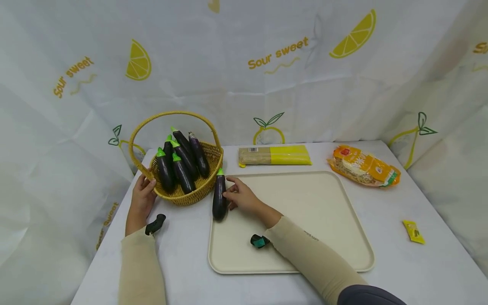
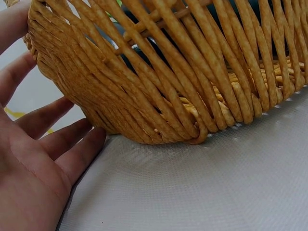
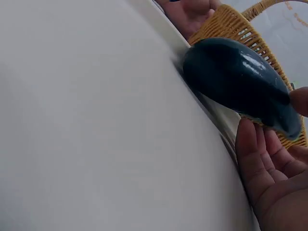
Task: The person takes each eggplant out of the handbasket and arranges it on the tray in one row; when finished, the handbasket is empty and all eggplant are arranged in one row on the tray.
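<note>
A yellow wicker basket [image 1: 192,197] with a tall handle stands at the left, with several dark eggplants [image 1: 184,176] inside. My left hand [image 1: 142,197] rests against its left side; in the left wrist view the fingers [image 2: 79,156] are spread, fingertips at the weave. Another eggplant [image 1: 219,199] lies over the left edge of the beige tray [image 1: 293,228], its green stem end pointing away. My right hand [image 1: 244,197] pinches it from the right, near the stem end. In the right wrist view, the thumb [image 3: 299,101] is on the eggplant and the other fingers are below it.
Behind the tray lies a flat yellow-and-tan packet [image 1: 274,155]. An orange food bag [image 1: 364,166] sits at the back right, and a small yellow sachet [image 1: 413,231] is right of the tray. A printed white curtain [image 1: 228,84] hangs behind the table.
</note>
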Motion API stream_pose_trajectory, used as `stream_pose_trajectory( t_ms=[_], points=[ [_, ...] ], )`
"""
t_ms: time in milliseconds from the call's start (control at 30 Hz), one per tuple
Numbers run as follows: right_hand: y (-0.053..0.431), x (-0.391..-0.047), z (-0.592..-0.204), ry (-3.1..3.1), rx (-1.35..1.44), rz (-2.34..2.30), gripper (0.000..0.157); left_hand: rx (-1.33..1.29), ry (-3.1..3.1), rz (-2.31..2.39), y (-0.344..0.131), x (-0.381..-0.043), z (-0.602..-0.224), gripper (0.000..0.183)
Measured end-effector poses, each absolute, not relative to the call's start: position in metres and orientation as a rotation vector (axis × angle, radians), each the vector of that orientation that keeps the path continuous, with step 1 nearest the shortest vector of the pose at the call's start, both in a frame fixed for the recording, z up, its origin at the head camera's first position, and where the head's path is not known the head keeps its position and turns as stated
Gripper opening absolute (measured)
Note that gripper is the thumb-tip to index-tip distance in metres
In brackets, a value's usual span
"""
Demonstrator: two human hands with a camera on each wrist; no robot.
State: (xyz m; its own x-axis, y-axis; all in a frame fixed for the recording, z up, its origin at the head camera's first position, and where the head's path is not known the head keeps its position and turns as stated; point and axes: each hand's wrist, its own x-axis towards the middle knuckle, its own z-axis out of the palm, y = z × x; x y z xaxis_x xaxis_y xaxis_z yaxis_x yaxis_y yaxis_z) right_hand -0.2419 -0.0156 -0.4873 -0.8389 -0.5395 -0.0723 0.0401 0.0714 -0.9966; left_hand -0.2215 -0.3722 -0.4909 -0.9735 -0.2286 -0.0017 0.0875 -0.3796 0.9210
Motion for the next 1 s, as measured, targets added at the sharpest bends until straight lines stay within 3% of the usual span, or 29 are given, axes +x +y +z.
stream_pose_trajectory(
  t_ms=[133, 300, 400, 567, 833, 1000],
  points=[
    [-0.018, -0.239, -0.487, 2.014, -0.44, -1.772, 0.059, 0.183, -1.636, -2.448, -0.372, -0.222, -0.49, 0.048],
    [-0.021, -0.24, -0.482, 2.166, -0.368, -1.629, 0.067, 0.191, -1.624, -2.447, -0.374, -0.222, -0.49, 0.048],
    [-0.021, -0.244, -0.476, 2.307, -0.385, -1.505, 0.071, 0.191, -1.628, -2.44, -0.374, -0.222, -0.491, 0.047],
    [-0.027, -0.266, -0.445, 2.526, -0.522, -1.421, 0.064, 0.145, -1.612, -2.457, -0.373, -0.222, -0.492, 0.048],
    [-0.101, -0.295, -0.403, 2.694, -0.838, -1.155, 0.059, 0.126, -1.605, -2.465, -0.375, -0.224, -0.494, 0.05],
    [-0.148, -0.292, -0.411, 2.72, -0.686, -0.956, 0.071, 0.138, -1.618, -2.452, -0.376, -0.223, -0.495, 0.051]
  ],
)
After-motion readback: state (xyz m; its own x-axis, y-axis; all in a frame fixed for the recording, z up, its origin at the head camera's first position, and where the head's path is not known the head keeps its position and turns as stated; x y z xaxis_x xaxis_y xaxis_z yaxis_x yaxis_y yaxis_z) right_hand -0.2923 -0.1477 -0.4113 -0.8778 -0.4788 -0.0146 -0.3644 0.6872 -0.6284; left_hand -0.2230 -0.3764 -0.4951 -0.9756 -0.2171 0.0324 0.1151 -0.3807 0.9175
